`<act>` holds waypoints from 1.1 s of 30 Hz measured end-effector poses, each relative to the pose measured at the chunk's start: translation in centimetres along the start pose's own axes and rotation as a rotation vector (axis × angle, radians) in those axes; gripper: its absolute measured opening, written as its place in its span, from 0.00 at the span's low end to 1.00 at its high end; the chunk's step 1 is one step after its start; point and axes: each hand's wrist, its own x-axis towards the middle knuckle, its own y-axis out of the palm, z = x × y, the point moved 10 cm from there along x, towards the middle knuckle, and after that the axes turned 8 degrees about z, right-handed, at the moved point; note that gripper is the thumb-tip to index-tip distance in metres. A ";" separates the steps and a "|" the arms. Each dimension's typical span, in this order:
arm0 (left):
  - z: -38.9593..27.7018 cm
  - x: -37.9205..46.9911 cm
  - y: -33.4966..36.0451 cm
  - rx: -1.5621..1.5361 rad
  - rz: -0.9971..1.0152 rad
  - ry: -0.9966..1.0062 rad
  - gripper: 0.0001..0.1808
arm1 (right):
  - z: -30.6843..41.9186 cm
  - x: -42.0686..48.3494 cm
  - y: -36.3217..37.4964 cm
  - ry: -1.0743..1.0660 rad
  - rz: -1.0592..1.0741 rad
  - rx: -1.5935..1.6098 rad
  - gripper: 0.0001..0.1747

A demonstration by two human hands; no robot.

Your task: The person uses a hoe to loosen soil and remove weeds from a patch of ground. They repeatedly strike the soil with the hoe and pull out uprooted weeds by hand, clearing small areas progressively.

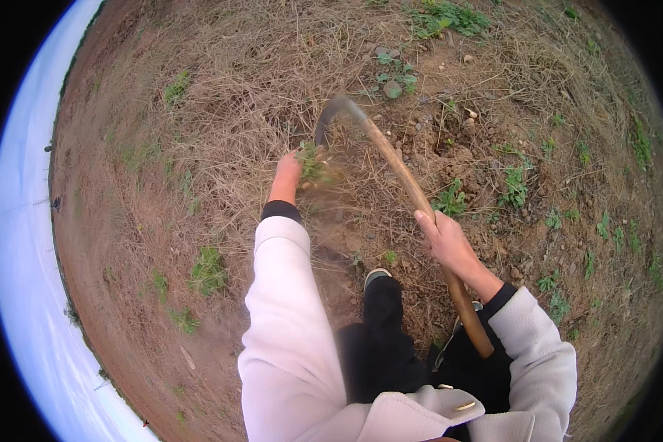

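My right hand (448, 243) grips the wooden handle of a hooked hand hoe (400, 166). The handle slants up and left from beside my legs to a dark, curved metal head (340, 108), whose blade points down towards the ground near my left hand. My left hand (289, 172) reaches forward and is closed around a clump of green leafy plant (312, 163). The clump is blurred, and small pale bits show among its leaves; most of my left fingers are hidden. The blade's tip lies just above the clump, and I cannot tell whether they touch.
Dry straw-like grass (237, 99) covers much of the soil. Loose broken earth (469, 149) with pale lumps lies right of the hoe. Green weeds (514, 188) grow around, with a larger leafy patch (456, 19) ahead. My shoe (377, 274) stands below the hoe's handle.
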 end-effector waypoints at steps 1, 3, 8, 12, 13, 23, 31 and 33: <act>-0.5 -0.1 0.0 0.093 0.016 0.013 0.12 | 1.2 0.2 -1.4 -0.004 -0.100 -0.088 0.29; -1.1 0.1 0.1 0.234 0.071 0.001 0.11 | 3.2 0.6 -4.3 -0.045 -0.158 -0.007 0.27; -0.4 0.0 0.2 0.314 0.343 -0.282 0.13 | 6.4 0.4 -8.1 -0.158 -0.200 0.116 0.26; -1.9 -1.0 -2.1 0.262 0.257 -0.357 0.14 | 6.0 0.5 -6.6 -0.115 -0.149 0.176 0.24; -2.5 -1.1 -2.3 0.258 0.243 -0.362 0.14 | 5.9 0.6 -6.3 -0.104 -0.136 0.189 0.24; -5.0 -2.5 -4.5 0.241 0.205 -0.434 0.12 | 6.6 1.5 -5.4 -0.094 -0.064 0.298 0.23; -1.1 -7.3 -5.0 0.085 0.203 -0.618 0.13 | 10.0 1.4 -4.1 -0.200 0.007 0.274 0.24; -0.1 -8.9 -5.0 0.064 0.203 -0.637 0.15 | 10.6 1.7 -3.1 -0.219 0.047 0.267 0.24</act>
